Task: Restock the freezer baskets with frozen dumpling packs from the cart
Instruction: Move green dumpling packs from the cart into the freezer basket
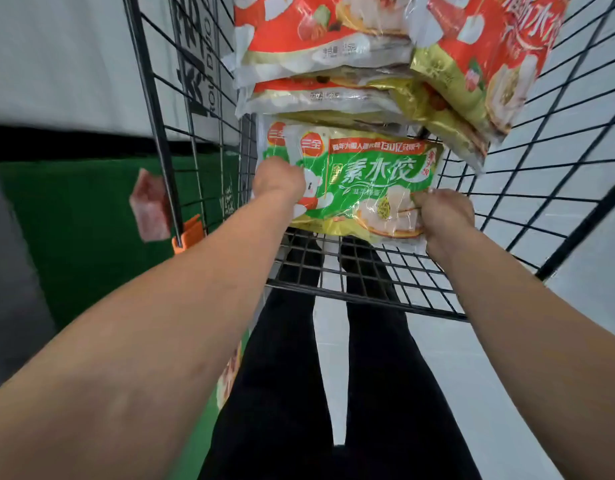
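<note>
A green dumpling pack (365, 178) lies in the black wire cart (368, 275), near its front. My left hand (277, 181) grips the pack's left edge. My right hand (444, 213) pinches its lower right corner. A second green pack (275, 140) shows just behind it on the left. Several red dumpling packs (320, 39) are stacked farther back in the cart, and another red pack (486, 60) leans against the cart's right wall.
The cart's left wire wall (195, 109) carries an orange clip (188, 233). Beyond it is a green surface (74, 230) with a pink meat picture (148, 209). My black-trousered legs (334, 375) stand on the white floor under the cart.
</note>
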